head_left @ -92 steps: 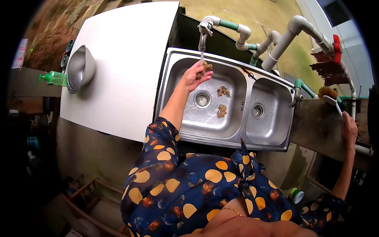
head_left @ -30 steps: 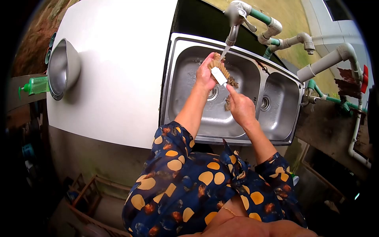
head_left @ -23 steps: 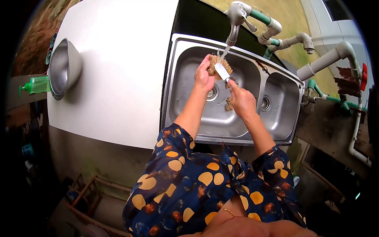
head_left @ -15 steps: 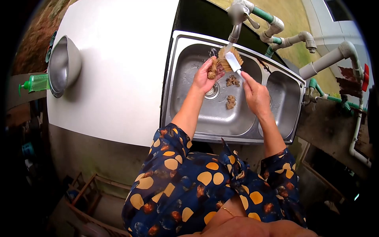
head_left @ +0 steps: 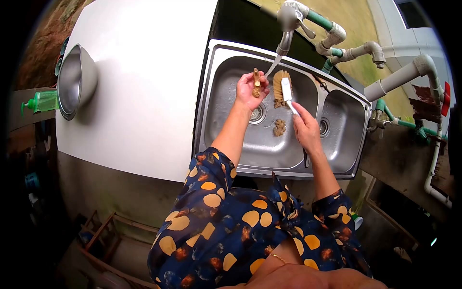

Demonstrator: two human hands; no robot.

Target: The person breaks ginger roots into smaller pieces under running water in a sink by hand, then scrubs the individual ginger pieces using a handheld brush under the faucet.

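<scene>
Ginger root [head_left: 256, 83] upright in left hand [head_left: 250, 91], brush [head_left: 283, 89] bristles up in right hand [head_left: 304, 126]

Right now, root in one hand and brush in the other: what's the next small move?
Probably bring the scrub brush back onto the ginger root: the left hand holds it up by the tap's stream, while the right hand has the bristles just apart from it.

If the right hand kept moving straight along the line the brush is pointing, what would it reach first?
The right hand points its brush up toward the tap. The bristles would probably meet the water stream first, then the sink's back wall; depth is uncertain.
</scene>
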